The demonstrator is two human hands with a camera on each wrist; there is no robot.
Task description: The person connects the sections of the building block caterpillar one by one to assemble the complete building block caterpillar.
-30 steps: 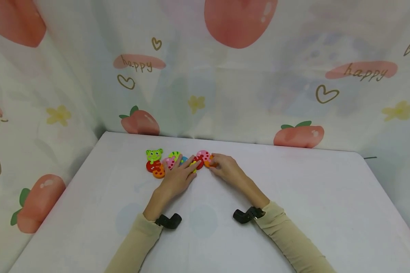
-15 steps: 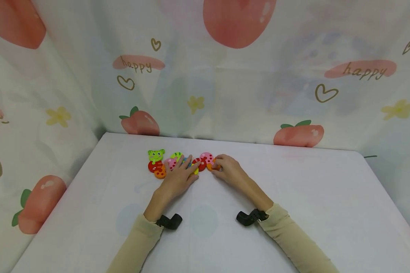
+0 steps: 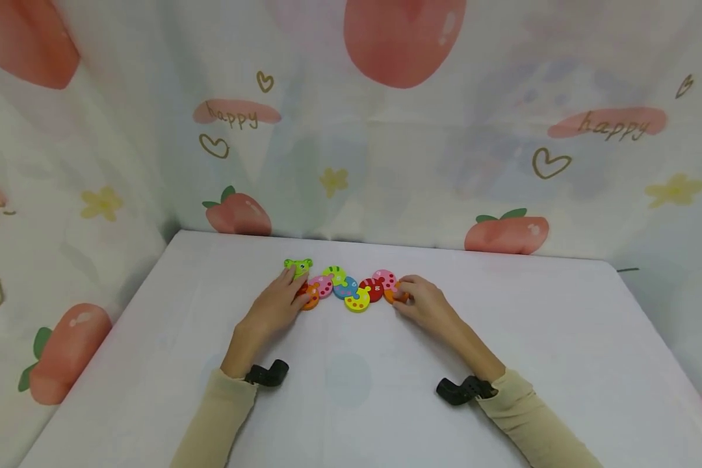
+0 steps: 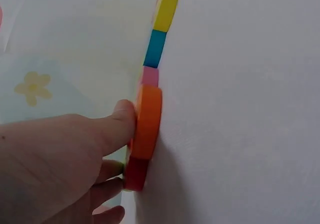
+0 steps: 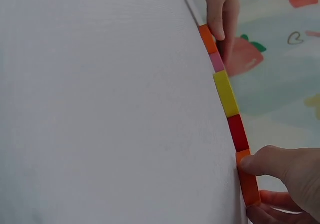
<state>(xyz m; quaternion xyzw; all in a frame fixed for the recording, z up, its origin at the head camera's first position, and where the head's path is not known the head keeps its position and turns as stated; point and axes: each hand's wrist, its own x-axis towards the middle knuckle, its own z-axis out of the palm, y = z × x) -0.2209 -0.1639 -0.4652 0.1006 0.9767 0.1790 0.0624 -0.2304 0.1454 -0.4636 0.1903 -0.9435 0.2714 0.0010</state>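
A colourful caterpillar puzzle (image 3: 345,286) of round interlocking pieces lies in a zigzag row across the back of the table in the head view. Its green smiling head (image 3: 299,265) forms the left end. My left hand (image 3: 273,303) rests with extended fingers on that end, partly covering the head and the red piece (image 4: 136,174) below it; its thumb lies on the orange piece (image 4: 147,121). At the other end, my right hand (image 3: 429,302) pinches the last orange piece (image 5: 248,179), thumb on its near edge and fingers at the far side.
The puzzle lies on a white-covered table (image 3: 351,416), short of its back edge. Behind and to the left hangs a printed cloth (image 3: 398,169) with strawberries and hearts. Black wrist cameras (image 3: 267,374) sit on both forearms.
The whole caterpillar puzzle has slid to the right, my right hand travelling with its end piece. My left hand has shifted from the middle pieces to the head end.
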